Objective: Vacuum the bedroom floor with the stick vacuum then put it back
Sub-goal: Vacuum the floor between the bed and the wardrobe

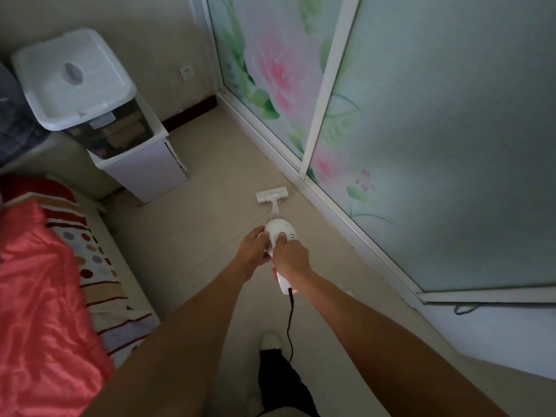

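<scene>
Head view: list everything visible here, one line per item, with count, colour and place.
stick vacuum: one, white, on the floor near the sliding doors
cord: one, black, trailing from the handle end
floor: one, beige tile
sliding doors: two panels, frosted with pink flowers, right
bin: one, white lid, on the cabinet
cabinet: one, white, left of centre
bed: one, red cover and dotted sheet, left
wall socket: one, white
hands: left and right, both holding the vacuum
</scene>
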The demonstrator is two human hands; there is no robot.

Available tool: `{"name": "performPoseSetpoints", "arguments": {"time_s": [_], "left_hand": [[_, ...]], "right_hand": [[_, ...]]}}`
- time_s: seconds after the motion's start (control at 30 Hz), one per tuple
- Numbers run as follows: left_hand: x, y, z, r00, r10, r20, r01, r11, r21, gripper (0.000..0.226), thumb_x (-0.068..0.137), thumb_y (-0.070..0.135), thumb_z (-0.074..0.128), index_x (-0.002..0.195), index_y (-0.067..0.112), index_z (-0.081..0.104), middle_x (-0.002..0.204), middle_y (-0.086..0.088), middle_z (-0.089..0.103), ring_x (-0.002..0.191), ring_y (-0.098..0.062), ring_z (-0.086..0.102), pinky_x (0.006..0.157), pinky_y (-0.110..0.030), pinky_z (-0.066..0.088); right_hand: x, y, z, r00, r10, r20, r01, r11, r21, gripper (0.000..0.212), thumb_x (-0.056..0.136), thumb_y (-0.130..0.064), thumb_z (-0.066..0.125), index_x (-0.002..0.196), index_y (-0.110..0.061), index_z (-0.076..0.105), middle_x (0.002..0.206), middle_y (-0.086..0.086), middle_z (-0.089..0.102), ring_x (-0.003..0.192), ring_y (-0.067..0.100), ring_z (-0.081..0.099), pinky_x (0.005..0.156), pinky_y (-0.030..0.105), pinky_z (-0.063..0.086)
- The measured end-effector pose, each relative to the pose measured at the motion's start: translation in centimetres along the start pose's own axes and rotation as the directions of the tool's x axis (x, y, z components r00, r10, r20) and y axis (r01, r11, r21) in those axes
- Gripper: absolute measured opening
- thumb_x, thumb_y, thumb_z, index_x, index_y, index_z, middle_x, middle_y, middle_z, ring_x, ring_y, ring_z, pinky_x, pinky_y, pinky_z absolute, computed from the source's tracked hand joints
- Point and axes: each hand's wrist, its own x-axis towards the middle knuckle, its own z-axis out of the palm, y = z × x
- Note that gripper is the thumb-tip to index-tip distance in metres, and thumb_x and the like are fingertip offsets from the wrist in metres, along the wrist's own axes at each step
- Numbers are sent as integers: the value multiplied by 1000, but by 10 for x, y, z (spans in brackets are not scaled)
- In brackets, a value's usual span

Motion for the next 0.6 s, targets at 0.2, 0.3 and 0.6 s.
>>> {"name": "performPoseSetpoints", "arguments": {"time_s": [0.2, 0.3, 0.6], "left_hand": [[-4, -7, 6, 1000, -9, -11, 9, 1000, -9, 47, 100, 25, 44, 147, 19, 46, 137, -11, 55, 118, -32, 62, 86, -40, 59], [-14, -13, 5, 1000, -2, 5, 2, 999, 36, 47, 98, 28, 45, 144, 18, 50, 139, -15, 55, 116, -34, 63, 80, -38, 61], [-78, -77, 4, 999, -7, 45, 4, 998, 61, 46, 96, 25, 45, 140, 16, 52, 134, -16, 58, 111, -30, 65, 81, -40, 63]], "right_hand": [[-3, 11, -1, 1000, 9, -22, -9, 1000, -14, 55, 102, -41, 25, 124, 0, 55, 108, 23, 65, 55, 24, 64, 39, 23, 47], [-12, 20, -2, 1000, 10, -5, -10, 1000, 7, 54, 103, -39, 25, 123, 1, 55, 101, 18, 66, 48, 18, 57, 39, 23, 42], [-75, 84, 11, 998, 59, 0, -58, 995, 81, 56, 102, -42, 26, 122, 1, 57, 105, 22, 69, 47, 21, 59, 36, 20, 42]]}}
